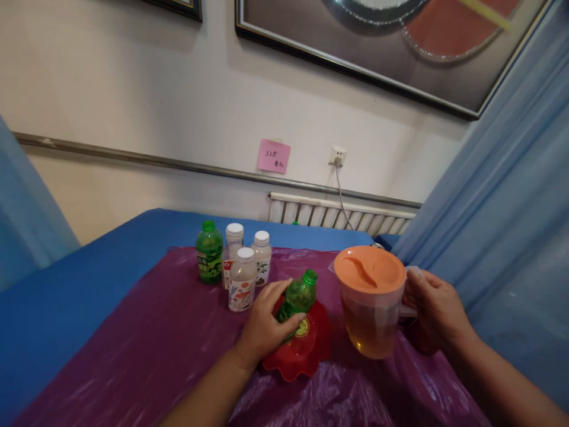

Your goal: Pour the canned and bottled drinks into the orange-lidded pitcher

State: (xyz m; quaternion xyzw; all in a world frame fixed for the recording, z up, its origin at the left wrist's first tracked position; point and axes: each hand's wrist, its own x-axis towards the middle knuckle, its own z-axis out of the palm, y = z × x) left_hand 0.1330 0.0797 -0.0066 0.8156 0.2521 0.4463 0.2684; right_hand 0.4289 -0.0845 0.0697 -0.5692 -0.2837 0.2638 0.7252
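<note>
My left hand is wrapped around a green bottle with a green cap, which stands tilted in a red scalloped bowl. My right hand grips the handle of a clear pitcher with an orange lid. The pitcher holds some amber liquid at its bottom and stands just right of the bowl on a purple plastic sheet.
Behind the bowl stand another green bottle and three white-capped bottles. The purple sheet lies over a blue table. Blue curtains hang at the right and far left. A radiator runs along the wall.
</note>
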